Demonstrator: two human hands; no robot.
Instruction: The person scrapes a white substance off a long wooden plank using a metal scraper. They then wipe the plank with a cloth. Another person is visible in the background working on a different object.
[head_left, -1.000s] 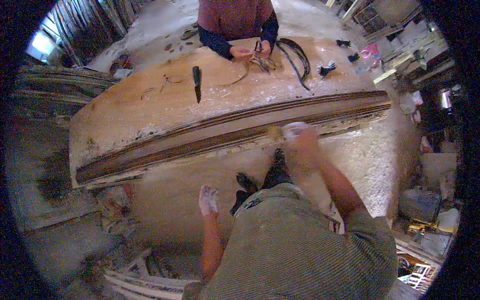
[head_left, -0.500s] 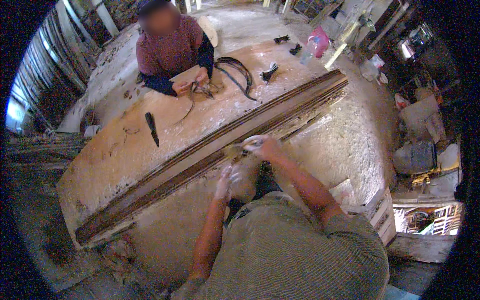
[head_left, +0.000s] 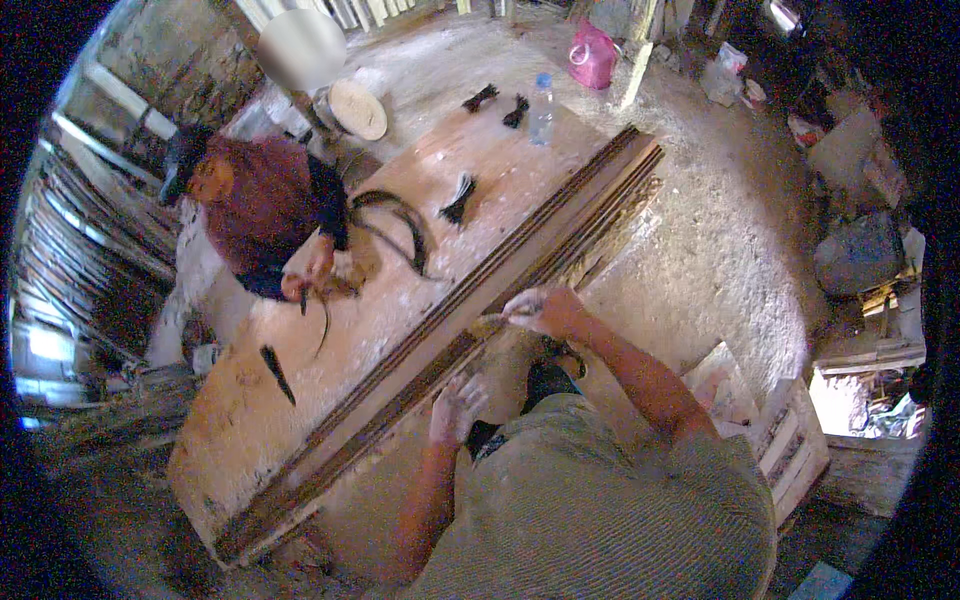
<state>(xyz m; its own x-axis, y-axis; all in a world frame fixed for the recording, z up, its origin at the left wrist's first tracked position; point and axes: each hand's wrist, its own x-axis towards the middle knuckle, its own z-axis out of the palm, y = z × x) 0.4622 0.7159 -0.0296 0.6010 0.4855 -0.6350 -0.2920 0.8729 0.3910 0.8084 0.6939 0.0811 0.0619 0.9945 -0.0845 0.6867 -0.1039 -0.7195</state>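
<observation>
A long brown wooden beam (head_left: 545, 225) with dark grooved edges lies diagonally across the table. My right hand (head_left: 542, 309), dusted white, is closed at the beam's near edge. A small tan piece (head_left: 488, 323) sticks out from its fingers toward the left; its kind is too blurred to tell. My left hand (head_left: 460, 404), also whitened, is held lower and nearer to me, beside the beam's near side. Its fingers are stretched out, with nothing visible in them.
Across the pale worktable (head_left: 330, 370), a co-worker (head_left: 265, 200) bends over a thin dark strip. A dark pointed tool (head_left: 277, 375), curved black strips (head_left: 408, 225), tied black bundles (head_left: 457, 200) and a plastic bottle (head_left: 541, 110) lie or stand there. A slatted crate (head_left: 790, 450) sits at my right.
My view has turned, so the table and beam sit differently. My hands, close together before, are now farther apart, the left one lower. The co-worker leans farther over.
</observation>
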